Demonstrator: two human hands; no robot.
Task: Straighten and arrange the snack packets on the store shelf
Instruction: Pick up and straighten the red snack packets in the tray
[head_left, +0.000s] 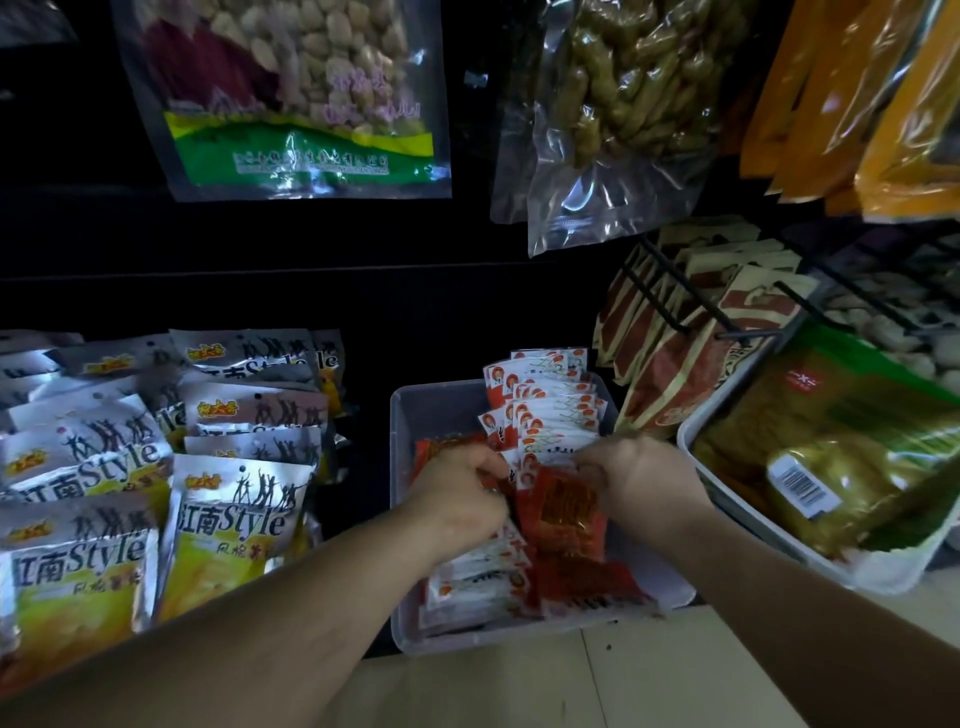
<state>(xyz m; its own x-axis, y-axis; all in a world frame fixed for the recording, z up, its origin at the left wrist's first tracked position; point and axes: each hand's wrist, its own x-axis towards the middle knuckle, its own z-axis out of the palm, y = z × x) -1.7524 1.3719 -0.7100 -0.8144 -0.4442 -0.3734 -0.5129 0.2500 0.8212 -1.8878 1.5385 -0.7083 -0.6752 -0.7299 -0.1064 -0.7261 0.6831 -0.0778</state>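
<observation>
Both hands are down in a clear plastic bin (410, 415), a little apart. The left hand (460, 496) has its fingers curled around red-and-white snack packets (550, 410), and the right hand (647, 480) pinches the tops of the same row. A red packet (569, 512) lies between them. More packets stand upright just beyond the fingers. Silver-and-yellow pouches (228, 519) lie left of the left hand, and a white basket (698, 434) holding a green-gold bag (841, 457) sits right of the right hand.

Shelf (363, 410): silver packets (104, 493), clear bin (441, 410)
</observation>
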